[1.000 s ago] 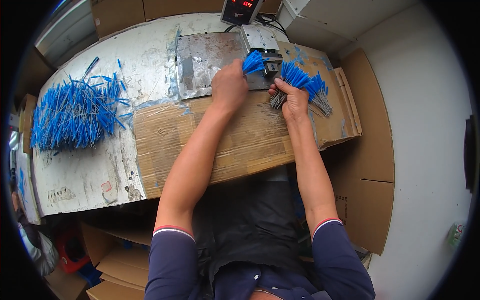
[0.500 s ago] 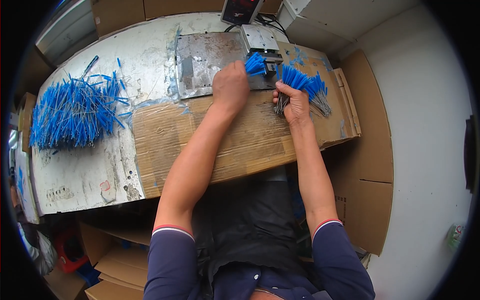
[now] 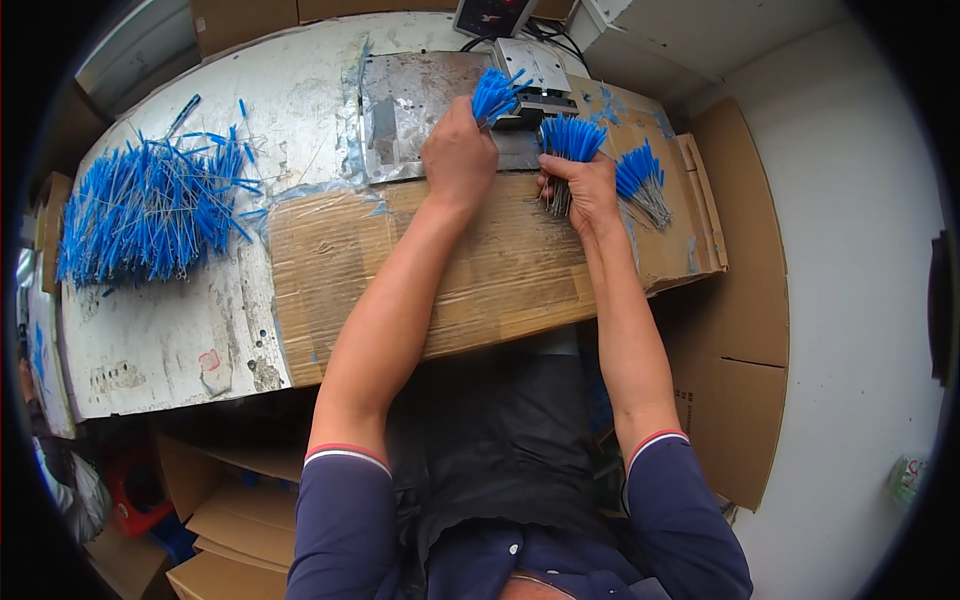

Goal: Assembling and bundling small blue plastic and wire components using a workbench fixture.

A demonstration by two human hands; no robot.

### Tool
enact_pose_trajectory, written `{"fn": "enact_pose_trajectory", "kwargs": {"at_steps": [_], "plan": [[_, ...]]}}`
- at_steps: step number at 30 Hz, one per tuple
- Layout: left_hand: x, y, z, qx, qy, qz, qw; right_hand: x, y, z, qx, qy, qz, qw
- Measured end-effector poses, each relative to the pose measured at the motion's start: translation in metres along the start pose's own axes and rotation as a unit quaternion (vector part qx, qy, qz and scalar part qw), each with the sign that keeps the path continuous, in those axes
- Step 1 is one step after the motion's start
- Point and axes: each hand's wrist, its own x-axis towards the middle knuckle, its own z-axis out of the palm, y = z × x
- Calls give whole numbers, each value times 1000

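Observation:
My left hand point(image 3: 460, 155) is closed round a small bunch of blue-tipped wire pieces point(image 3: 495, 95), their blue ends sticking out past the fingers over the metal plate point(image 3: 415, 95). To its right, my right hand point(image 3: 590, 190) grips a thicker bundle of the same blue-tipped wires point(image 3: 572, 138), blue ends up and thin grey wires hanging below the thumb. Beside that hand, another fanned bunch of blue-tipped wires point(image 3: 645, 182) lies on the cardboard. A small metal fixture block point(image 3: 532, 65) stands behind both hands.
A large tangled heap of blue-tipped wires point(image 3: 155, 210) covers the left of the white table point(image 3: 180, 350). Flattened cardboard point(image 3: 420, 270) lies along the front edge. At the back stand a dark box with a display point(image 3: 492, 18) and black cables. A cardboard sheet point(image 3: 740, 300) leans at the right.
My left hand's bunch has risen away from the fixture, blue ends now pointing up. The right hand's bundle has shifted slightly left and downward, apart from the bunch lying beside it.

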Motion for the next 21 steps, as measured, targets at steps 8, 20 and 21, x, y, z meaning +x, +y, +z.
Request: {"fn": "enact_pose_trajectory", "kwargs": {"at_steps": [8, 20, 21], "plan": [[1, 1, 1, -13, -3, 4, 1000, 25, -8, -1, -36, 35, 52, 997], [-1, -5, 7, 7, 33, 19, 999, 21, -1, 1, -24, 50, 55, 997], [-1, -4, 6, 8, 32, 19, 999, 18, -1, 4, -19, 60, 42, 997]]}}
